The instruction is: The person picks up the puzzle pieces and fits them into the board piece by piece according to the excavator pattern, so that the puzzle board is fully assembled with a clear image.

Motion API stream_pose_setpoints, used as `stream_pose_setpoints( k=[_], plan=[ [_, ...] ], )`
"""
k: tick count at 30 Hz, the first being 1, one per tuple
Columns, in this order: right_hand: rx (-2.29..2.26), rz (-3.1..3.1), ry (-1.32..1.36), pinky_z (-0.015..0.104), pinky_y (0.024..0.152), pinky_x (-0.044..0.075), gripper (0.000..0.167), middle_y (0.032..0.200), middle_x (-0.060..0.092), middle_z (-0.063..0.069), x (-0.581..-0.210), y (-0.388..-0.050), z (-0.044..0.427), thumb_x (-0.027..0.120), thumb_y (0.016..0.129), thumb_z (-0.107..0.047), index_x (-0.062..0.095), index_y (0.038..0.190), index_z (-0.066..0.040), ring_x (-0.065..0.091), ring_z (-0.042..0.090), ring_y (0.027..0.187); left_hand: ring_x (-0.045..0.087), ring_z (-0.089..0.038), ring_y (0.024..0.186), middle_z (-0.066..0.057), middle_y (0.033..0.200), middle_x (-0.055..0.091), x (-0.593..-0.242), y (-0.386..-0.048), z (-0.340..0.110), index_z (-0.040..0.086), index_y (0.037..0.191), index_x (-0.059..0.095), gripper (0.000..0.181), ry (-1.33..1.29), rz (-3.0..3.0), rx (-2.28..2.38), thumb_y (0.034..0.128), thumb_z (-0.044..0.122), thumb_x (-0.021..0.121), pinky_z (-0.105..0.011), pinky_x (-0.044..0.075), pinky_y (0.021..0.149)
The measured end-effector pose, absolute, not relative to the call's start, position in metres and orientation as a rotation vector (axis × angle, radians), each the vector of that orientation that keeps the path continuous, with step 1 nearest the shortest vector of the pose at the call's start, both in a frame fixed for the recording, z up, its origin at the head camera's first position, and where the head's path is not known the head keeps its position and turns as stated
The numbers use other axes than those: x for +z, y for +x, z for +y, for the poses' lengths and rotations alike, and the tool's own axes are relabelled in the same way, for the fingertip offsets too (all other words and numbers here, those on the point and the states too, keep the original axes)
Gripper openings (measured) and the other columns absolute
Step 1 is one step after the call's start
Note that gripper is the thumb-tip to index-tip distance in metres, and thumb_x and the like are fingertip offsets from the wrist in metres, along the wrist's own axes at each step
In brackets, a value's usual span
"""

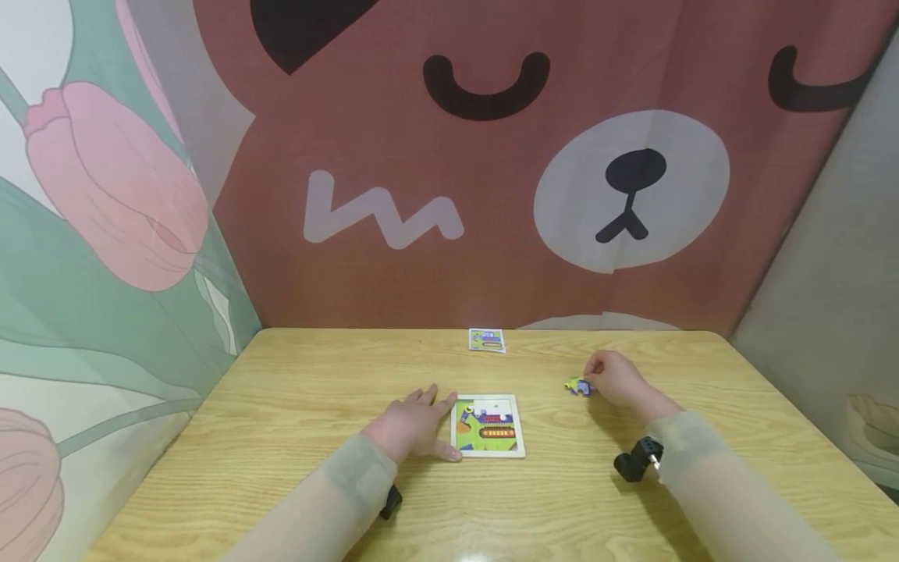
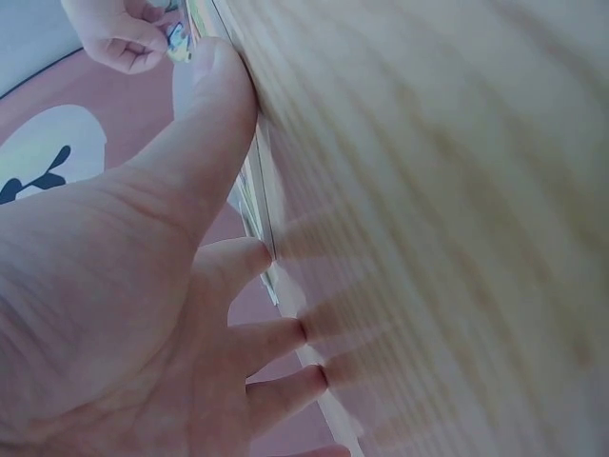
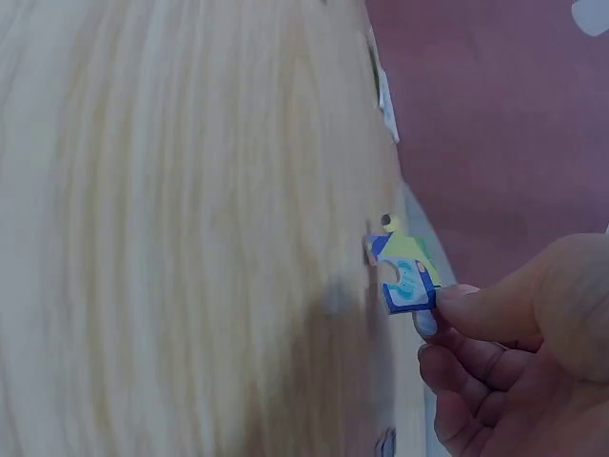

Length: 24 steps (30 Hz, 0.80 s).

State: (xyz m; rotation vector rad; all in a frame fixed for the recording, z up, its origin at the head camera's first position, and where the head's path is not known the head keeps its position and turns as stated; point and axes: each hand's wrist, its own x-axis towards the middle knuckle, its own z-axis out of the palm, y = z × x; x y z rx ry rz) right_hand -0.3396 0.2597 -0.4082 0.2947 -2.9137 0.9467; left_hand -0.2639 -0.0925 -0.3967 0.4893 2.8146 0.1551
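In the head view my left hand (image 1: 414,425) lies at the left side of a square picture puzzle in a white frame (image 1: 520,429), its fingers spread and touching the frame. The picture shows a digger on green. To the right of the frame, my right hand (image 1: 618,380) pinches a small jigsaw piece (image 1: 577,385) between thumb and fingers. Up close in the right wrist view, that jigsaw piece (image 3: 409,281) is blue, yellow-green and white with a rounded notch, held near the tabletop. Whether another piece lies behind it I cannot tell.
A small reference card (image 1: 487,340) with a similar digger picture lies near the far edge of the wooden table (image 1: 281,406). A printed bear curtain (image 1: 393,289) hangs directly behind the table.
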Motion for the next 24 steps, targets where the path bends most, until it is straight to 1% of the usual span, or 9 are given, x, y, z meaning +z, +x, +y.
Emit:
stream_pose_setpoints(
  k=[8,13,18,24],
  plan=[
    [1.042,-2.853,0.382,0.031,0.062,0.047,0.006,0.078,0.059,0.009,-0.405,-0.341,0.24,0.064,0.088,0.006,0.059,0.084,0.005,0.055,0.021,0.074,0.026,-0.037,0.144,-0.014,0.16,0.025,-0.396,-0.263,-0.092,0.023,0.157,0.031,0.099,0.497,2.829,0.144,0.0771,0.066,0.069,-0.057,0.028,0.111],
    [1.099,-2.855,0.387,0.032,0.064,0.048,0.005,0.082,0.06,0.01,-0.402,-0.339,0.221,0.063,0.091,0.004,0.06,0.088,0.006,0.055,0.022,0.077,0.027,-0.037,0.144,-0.014,0.16,0.026,-0.398,-0.264,-0.092,0.023,0.157,0.031,0.099,0.5,2.836,0.133,0.0759,0.067,0.068,-0.058,0.029,0.11],
    [1.165,-2.838,0.396,0.032,0.064,0.047,0.006,0.082,0.059,0.009,-0.403,-0.337,0.198,0.063,0.092,0.004,0.06,0.088,0.002,0.054,0.021,0.077,0.027,-0.036,0.144,-0.012,0.16,0.026,-0.401,-0.265,-0.092,0.024,0.157,0.031,0.099,0.495,2.833,0.14,0.0758,0.067,0.068,-0.057,0.03,0.111],
    [1.234,-2.83,0.389,0.031,0.065,0.047,0.007,0.083,0.061,0.007,-0.407,-0.337,0.171,0.065,0.091,0.003,0.065,0.087,-0.002,0.054,0.02,0.077,0.025,-0.036,0.144,-0.012,0.161,0.024,-0.398,-0.263,-0.092,0.024,0.157,0.03,0.098,0.488,2.825,0.138,0.077,0.066,0.067,-0.057,0.028,0.111]
  ],
)
